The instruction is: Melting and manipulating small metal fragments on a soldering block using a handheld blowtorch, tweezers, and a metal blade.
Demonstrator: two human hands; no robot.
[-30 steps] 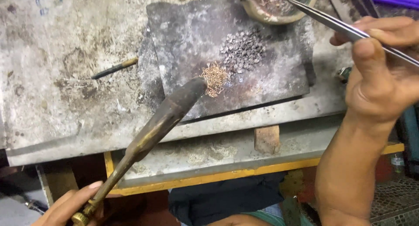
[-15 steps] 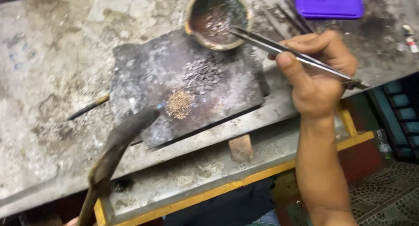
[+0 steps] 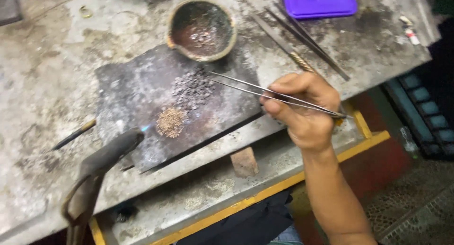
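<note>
While the head view looks down on a scarred grey bench [image 3: 42, 74], the right hand [image 3: 305, 112] pinches long steel tweezers [image 3: 265, 90] narrowly, tips slightly parted above a heap of dark metal bits [image 3: 191, 89] on a charred slab [image 3: 137, 93], presumably so fingers stay clear of heat. Beside it lies a golden heap [image 3: 170, 122]; a torch nozzle [image 3: 111, 153] with a faint blue flame points at the slab, the left hand out of sight, and a soot-stained bowl [image 3: 202, 30] sits just behind within reach.

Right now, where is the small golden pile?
In the head view, the golden pile lies on the dark slab, just below-left of the grey pile and right of the torch tip.
</note>
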